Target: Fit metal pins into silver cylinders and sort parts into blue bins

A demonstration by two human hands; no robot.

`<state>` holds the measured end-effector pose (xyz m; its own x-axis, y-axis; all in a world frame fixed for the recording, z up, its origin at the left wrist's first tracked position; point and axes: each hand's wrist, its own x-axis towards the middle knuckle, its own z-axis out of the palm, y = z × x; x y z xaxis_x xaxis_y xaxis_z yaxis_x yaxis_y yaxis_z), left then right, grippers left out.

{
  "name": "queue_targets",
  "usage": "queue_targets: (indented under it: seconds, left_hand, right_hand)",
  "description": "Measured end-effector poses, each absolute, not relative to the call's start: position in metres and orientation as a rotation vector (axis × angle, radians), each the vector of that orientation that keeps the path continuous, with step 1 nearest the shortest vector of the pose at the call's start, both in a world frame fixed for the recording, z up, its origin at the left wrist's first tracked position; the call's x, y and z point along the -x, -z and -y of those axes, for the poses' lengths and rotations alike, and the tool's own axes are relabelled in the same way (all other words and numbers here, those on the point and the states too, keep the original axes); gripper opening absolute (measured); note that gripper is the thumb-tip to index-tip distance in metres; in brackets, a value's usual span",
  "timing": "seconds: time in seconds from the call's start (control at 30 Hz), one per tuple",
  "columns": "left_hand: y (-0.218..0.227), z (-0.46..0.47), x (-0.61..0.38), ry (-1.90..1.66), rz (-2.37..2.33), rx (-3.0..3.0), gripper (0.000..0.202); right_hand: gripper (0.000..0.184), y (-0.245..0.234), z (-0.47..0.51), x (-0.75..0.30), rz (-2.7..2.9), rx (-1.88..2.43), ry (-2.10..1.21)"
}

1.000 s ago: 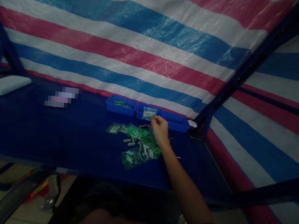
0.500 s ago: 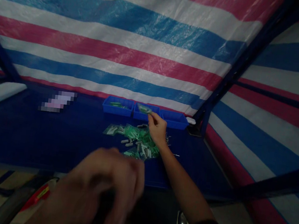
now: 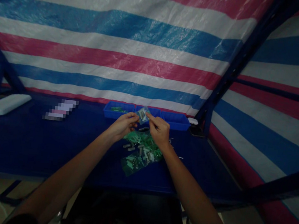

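Note:
A small clear plastic bag [image 3: 143, 114] is held up between my two hands, with small pieces inside that I cannot make out. My left hand [image 3: 124, 124] pinches its left edge, and my right hand [image 3: 159, 130] grips the right edge. Below them on the blue table lies a pile of green-tinted plastic bags [image 3: 149, 144] holding small metal and pale parts. One such bag [image 3: 133, 162] lies at the pile's near side. Loose metal cylinders [image 3: 129, 146] rest left of the pile.
Behind the pile stand three blue bins: the left bin [image 3: 118, 115] holds green pieces, the middle bin [image 3: 155, 112] is partly hidden, and the right bin [image 3: 175, 125] stands beside a small white case [image 3: 192, 121]. A white power bank [image 3: 6, 104] lies far left on the table [image 3: 27, 144].
My left hand has moved from close to the camera up to the small bag and now holds it with my right. The view has shifted slightly, and one bag lies nearer the front.

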<state>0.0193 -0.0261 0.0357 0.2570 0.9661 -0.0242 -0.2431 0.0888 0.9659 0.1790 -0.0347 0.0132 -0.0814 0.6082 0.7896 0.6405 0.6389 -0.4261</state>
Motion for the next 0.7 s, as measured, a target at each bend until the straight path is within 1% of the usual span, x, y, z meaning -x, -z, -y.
queue_targets:
  seconds: [0.1,0.17,0.2,0.23,0.33,0.37,0.43,0.53,0.6,0.7]
  left_hand:
    - [-0.034,0.018,-0.015,-1.307,-0.89,-1.402,0.02]
    - [-0.032,0.018,-0.009,-1.452,-0.997,-1.723,0.013]
    - [-0.03,0.019,-0.006,-1.495,-1.051,-1.88,0.01]
    - [-0.029,0.021,-0.004,-1.507,-1.085,-2.025,0.008]
    - [-0.023,0.028,-0.002,-1.409,-1.028,-2.367,0.012]
    - [-0.022,0.03,-0.003,-1.371,-0.992,-2.434,0.013]
    - [-0.019,0.031,-0.006,-1.326,-0.983,-2.47,0.013]
    - [-0.017,0.03,-0.011,-1.301,-1.123,-2.304,0.012]
    - [-0.017,0.029,-0.014,-1.243,-1.182,-2.05,0.022]
    - [-0.017,0.029,-0.014,-1.127,-1.141,-1.532,0.044]
  right_hand:
    - [0.032,-0.015,0.038,-0.174,1.734,1.027,-0.132]
    - [0.028,-0.014,0.037,-0.168,1.685,1.012,-0.324]
    - [0.029,-0.014,0.036,-0.166,1.668,1.003,-0.448]
    - [0.035,-0.013,0.035,-0.165,1.655,0.996,-0.585]
    - [0.066,-0.011,0.028,-0.166,1.589,1.023,-0.942]
    - [0.07,-0.01,0.026,-0.168,1.554,1.048,-0.991]
    - [0.064,-0.009,0.022,-0.173,1.512,1.097,-0.945]
    - [0.048,-0.008,0.019,-0.18,1.575,1.127,-0.646]
    - [0.04,-0.008,0.02,-0.181,1.647,1.111,-0.432]
    - [0.026,-0.007,0.023,-0.179,1.787,1.04,-0.212]
